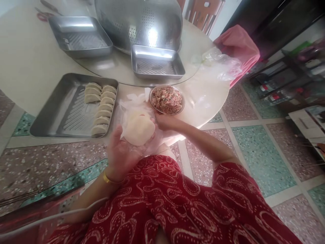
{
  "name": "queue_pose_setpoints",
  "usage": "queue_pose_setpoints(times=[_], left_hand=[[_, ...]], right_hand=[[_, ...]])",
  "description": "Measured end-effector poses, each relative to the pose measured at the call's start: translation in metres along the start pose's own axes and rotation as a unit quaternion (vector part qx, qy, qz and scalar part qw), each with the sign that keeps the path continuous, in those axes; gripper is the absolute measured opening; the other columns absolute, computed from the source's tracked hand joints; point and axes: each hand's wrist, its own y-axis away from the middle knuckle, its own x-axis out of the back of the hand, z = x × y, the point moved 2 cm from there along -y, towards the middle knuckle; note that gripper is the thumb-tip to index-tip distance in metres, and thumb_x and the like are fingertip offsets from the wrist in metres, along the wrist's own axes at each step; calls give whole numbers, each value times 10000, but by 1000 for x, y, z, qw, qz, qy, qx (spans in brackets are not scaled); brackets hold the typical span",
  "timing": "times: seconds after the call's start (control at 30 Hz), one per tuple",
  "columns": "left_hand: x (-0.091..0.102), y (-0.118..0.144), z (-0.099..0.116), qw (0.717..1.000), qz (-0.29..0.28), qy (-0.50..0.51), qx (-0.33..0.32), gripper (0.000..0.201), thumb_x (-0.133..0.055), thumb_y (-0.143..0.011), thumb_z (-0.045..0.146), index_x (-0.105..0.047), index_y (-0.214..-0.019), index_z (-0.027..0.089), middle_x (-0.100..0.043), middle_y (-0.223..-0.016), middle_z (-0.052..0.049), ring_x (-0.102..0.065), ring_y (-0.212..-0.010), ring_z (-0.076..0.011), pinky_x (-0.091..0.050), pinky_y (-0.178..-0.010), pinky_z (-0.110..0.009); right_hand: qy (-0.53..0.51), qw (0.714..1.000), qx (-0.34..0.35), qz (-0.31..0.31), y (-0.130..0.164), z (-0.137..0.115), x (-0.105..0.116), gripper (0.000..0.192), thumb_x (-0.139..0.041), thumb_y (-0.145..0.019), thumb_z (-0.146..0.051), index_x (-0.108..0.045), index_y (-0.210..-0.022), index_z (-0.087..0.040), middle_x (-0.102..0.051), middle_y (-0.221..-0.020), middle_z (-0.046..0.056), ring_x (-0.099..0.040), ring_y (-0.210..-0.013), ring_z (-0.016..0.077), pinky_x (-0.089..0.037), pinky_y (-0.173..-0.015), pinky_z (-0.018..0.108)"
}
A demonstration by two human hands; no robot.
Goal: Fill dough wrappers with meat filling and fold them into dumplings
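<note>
A round, pale dumpling wrapper [140,130] rests across the palm and fingers of my left hand [121,152], whose thumb points up beside it. Clear plastic [152,145] lies around and beneath the wrapper. My right hand [164,121] is at the wrapper's right edge, just below the bowl [150,101] of minced meat filling [167,99]. Its fingers look curled together, and what they hold, if anything, is hidden. Left of my hands, folded dumplings [103,106] stand in two rows along the right side of a large metal tray [68,110].
Two smaller metal trays [81,37] [158,64] stand further back, before a large perforated steel colander [142,23]. White scraps [137,97] lie left of the bowl. A crumpled clear bag [220,62] and a pink cloth-covered chair [241,47] are at the right. Red-handled scissors [44,15] lie far left.
</note>
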Motion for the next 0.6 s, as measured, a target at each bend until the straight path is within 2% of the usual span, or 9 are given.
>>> queue_pose_setpoints(times=[0.1, 0.2, 0.3, 0.33, 0.37, 0.4, 0.47, 0.53, 0.6], left_hand=[[-1, 2, 1, 1000, -8, 10, 1, 597, -396, -949, 539, -492, -1416, 180, -693, -1228, -135, -645, -1179, -287, -580, -950, -413], [0, 3, 0, 1000, -7, 15, 2, 569, -406, -955, 513, -499, -1406, 178, -685, -1252, -126, -642, -1187, -267, -579, -953, -387], [0, -1, -10, 999, -7, 10, 46, 546, -429, -950, 493, -537, -1359, 149, -665, -1283, -137, -623, -1216, -285, -560, -985, -417], [1, -4, -15, 997, -6, 4, 73, 538, -449, -941, 493, -558, -1331, 138, -662, -1284, -146, -624, -1212, -296, -557, -986, -427], [1, -7, -22, 994, -3, -3, 105, 523, -468, -936, 488, -579, -1301, 129, -662, -1282, -152, -628, -1202, -301, -554, -986, -431], [1, -11, -29, 990, 4, -10, 138, 504, -480, -935, 476, -596, -1273, 121, -661, -1280, -156, -631, -1195, -300, -549, -992, -428], [-1, -20, -42, 983, 24, -23, 181, 463, -485, -944, 437, -612, -1241, 106, -661, -1278, -159, -631, -1192, -289, -534, -1011, -418], [-5, -27, -51, 980, 46, -32, 190, 443, -486, -948, 402, -614, -1234, 89, -662, -1276, -161, -629, -1190, -282, -523, -1023, -411], [-8, -30, -55, 981, 50, -41, 180, 440, -497, -940, 386, -619, -1224, 74, -674, -1251, -165, -638, -1166, -282, -533, -1001, -401]], right_hand=[[6, 1000, 18, -7, 7, -7, 4, 521, -628, -872, -273, -498, -1373, -215, -768, -985, 118, -705, -790, 279, -547, -672, 372], [-43, 997, 54, 13, 44, -8, 21, 507, -542, -937, -333, -447, -1429, -256, -737, -1094, 102, -698, -897, 259, -567, -743, 387], [-116, 991, -32, 52, 96, 10, 51, 386, -367, -1011, -324, -565, -1321, -207, -725, -867, 91, -679, -702, 206, -558, -583, 355], [-147, 983, -44, 104, 113, 18, 64, 387, -351, -1024, -378, -615, -1241, -197, -717, -881, 89, -674, -694, 189, -558, -577, 349], [-165, 967, -35, 188, 129, 25, 77, 397, -353, -1028, -428, -654, -1145, -196, -709, -890, 82, -671, -723, 178, -562, -605, 346], [-159, 948, 10, 277, 143, 30, 89, 401, -380, -1021, -467, -679, -1052, -201, -700, -916, 76, -668, -770, 173, -565, -653, 348], [-112, 899, 46, 420, 163, 39, 104, 408, -411, -1012, -502, -697, -961, -216, -684, -928, 59, -644, -798, 157, -537, -700, 347], [-97, 864, 46, 493, 170, 44, 104, 401, -422, -1012, -511, -703, -957, -231, -657, -820, 30, -603, -707, 136, -492, -649, 331], [-123, 847, 50, 514, 169, 44, 98, 405, -414, -1010, -531, -691, -947, -242, -611, -706, 3, -561, -605, 125, -461, -576, 321]])
